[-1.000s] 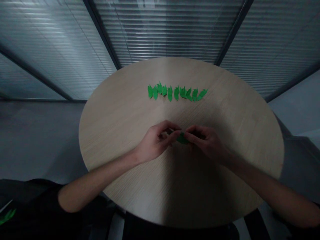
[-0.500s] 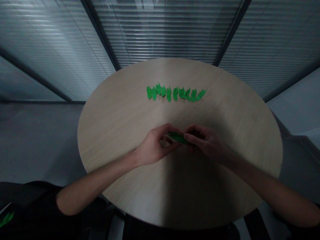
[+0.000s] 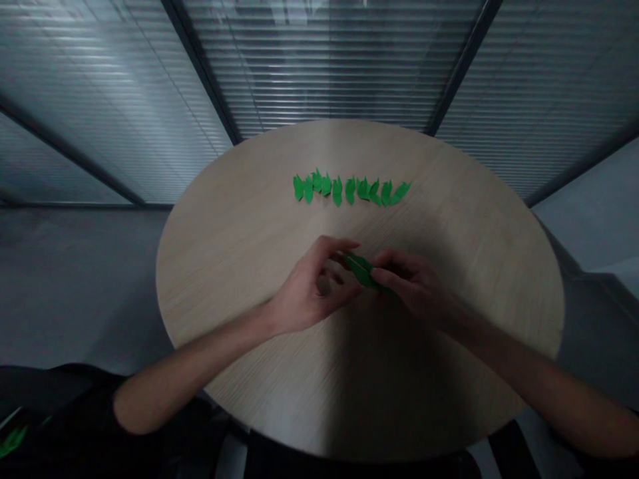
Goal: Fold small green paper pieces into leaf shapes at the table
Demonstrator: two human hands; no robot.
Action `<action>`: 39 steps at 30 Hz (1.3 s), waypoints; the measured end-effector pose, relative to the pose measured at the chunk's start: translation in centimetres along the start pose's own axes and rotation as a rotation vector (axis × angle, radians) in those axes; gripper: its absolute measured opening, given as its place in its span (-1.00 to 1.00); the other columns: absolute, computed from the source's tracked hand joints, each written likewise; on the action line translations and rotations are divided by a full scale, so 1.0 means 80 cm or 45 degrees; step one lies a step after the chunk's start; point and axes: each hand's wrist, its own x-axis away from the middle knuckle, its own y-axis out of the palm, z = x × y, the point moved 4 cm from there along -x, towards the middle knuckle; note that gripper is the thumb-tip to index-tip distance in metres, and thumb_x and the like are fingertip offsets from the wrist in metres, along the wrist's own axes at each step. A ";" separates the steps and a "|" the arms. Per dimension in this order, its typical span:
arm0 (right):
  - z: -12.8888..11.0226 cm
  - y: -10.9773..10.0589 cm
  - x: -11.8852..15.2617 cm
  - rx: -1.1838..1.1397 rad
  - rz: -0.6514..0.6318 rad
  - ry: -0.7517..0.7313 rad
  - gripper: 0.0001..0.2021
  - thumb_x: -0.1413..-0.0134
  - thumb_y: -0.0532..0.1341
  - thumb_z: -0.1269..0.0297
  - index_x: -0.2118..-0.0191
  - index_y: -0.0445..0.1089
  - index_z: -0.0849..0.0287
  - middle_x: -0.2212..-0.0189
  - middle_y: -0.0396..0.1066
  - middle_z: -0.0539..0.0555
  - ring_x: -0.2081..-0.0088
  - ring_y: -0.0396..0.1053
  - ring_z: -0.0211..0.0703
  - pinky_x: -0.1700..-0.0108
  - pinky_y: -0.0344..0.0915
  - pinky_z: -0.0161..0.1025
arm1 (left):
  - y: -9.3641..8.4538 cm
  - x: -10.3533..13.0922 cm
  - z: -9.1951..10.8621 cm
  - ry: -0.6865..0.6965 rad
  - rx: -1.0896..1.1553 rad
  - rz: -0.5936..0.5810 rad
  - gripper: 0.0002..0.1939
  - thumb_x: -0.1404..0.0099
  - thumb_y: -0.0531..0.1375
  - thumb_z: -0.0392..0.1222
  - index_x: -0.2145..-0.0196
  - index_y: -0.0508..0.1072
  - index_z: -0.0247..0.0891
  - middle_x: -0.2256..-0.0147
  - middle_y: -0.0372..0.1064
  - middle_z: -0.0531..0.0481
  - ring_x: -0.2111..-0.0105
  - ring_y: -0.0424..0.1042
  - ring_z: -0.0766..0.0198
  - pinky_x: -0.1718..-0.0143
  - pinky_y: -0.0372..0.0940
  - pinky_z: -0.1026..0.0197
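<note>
A green folded paper piece (image 3: pixel 360 271) is held above the middle of the round table. My right hand (image 3: pixel 412 279) pinches its right end between thumb and fingers. Around its left end, my left hand (image 3: pixel 312 283) has its thumb and index finger spread apart, the thumb close to the lower edge of the paper. Farther back lies a row of several green leaf-like paper pieces (image 3: pixel 350 190), some overlapping, flat on the wood.
The round light-wood table (image 3: pixel 224 239) reaches back to glass panels with blinds (image 3: pixel 324 66). At the lower left, something green (image 3: pixel 13 440) shows against dark cloth. A shadow falls across the table's front.
My left thumb and index finger have spread apart from the green paper. The paper now shows a broader face and tilts more. My right hand has stayed nearly in place.
</note>
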 end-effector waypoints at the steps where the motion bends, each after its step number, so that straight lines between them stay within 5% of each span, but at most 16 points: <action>1: 0.001 0.000 0.001 0.051 0.019 -0.024 -0.81 -0.27 0.27 0.14 0.29 0.48 0.14 0.46 0.44 -0.03 0.45 0.40 -0.23 0.41 0.32 -0.31 | -0.002 0.000 0.000 0.015 -0.012 0.041 -0.49 -0.30 0.38 -0.23 -0.15 0.35 -0.27 0.02 0.42 -0.16 0.13 0.51 0.22 0.18 0.48 0.21; 7: -0.008 0.004 0.011 0.605 0.121 -0.618 -0.90 -0.40 0.21 0.34 0.16 0.49 0.12 0.28 0.52 0.05 0.29 0.48 -0.18 0.22 0.42 -0.23 | -0.008 -0.004 -0.008 -0.243 -0.018 0.020 -0.57 -0.32 0.37 -0.04 -0.04 0.45 -0.31 0.18 0.42 -0.07 0.34 0.46 0.31 0.33 0.41 0.24; 12: -0.016 0.001 0.029 0.981 0.205 -0.964 -0.82 -0.38 0.24 0.44 0.00 0.50 0.09 0.16 0.54 0.11 0.18 0.51 -0.12 0.12 0.45 -0.18 | 0.002 -0.006 -0.010 -0.470 0.320 -0.226 -0.51 -0.47 0.16 0.19 0.13 0.48 -0.39 0.38 0.45 -0.03 0.45 0.48 0.30 0.41 0.41 0.24; 18: -0.016 0.004 0.034 1.064 0.136 -1.073 -0.77 -0.32 0.26 0.46 -0.02 0.48 0.05 0.09 0.52 0.13 0.14 0.49 -0.07 0.13 0.49 -0.13 | 0.013 -0.006 -0.021 -0.622 0.570 -0.258 -0.63 -0.29 0.40 -0.08 0.08 0.47 -0.36 0.38 0.52 0.00 0.45 0.52 0.32 0.41 0.48 0.28; 22: -0.018 0.005 0.028 0.895 0.141 -0.964 -0.82 -0.30 0.30 0.40 0.02 0.47 0.08 0.11 0.50 0.14 0.14 0.52 -0.07 0.11 0.52 -0.13 | 0.009 -0.006 -0.020 -0.511 0.482 -0.185 -0.72 -0.30 0.37 -0.20 0.09 0.46 -0.35 0.40 0.51 0.04 0.45 0.53 0.34 0.40 0.47 0.30; 31: 0.003 0.000 0.010 0.284 0.114 -0.230 -0.90 -0.24 0.34 0.24 0.19 0.50 0.12 0.34 0.60 0.03 0.33 0.60 -0.15 0.27 0.55 -0.25 | 0.006 -0.001 -0.015 -0.399 0.233 -0.183 -0.78 -0.36 0.29 -0.25 0.05 0.48 -0.34 0.30 0.53 -0.02 0.47 0.49 0.38 0.44 0.40 0.33; 39: 0.007 0.012 0.006 -0.091 -0.105 0.079 -0.71 -0.09 0.40 0.26 0.08 0.40 0.14 0.32 0.59 0.03 0.35 0.58 -0.18 0.30 0.53 -0.25 | 0.006 -0.008 -0.023 -0.437 0.541 -0.023 -0.60 -0.27 0.39 -0.21 0.00 0.38 -0.30 0.30 0.51 0.03 0.52 0.46 0.39 0.50 0.41 0.32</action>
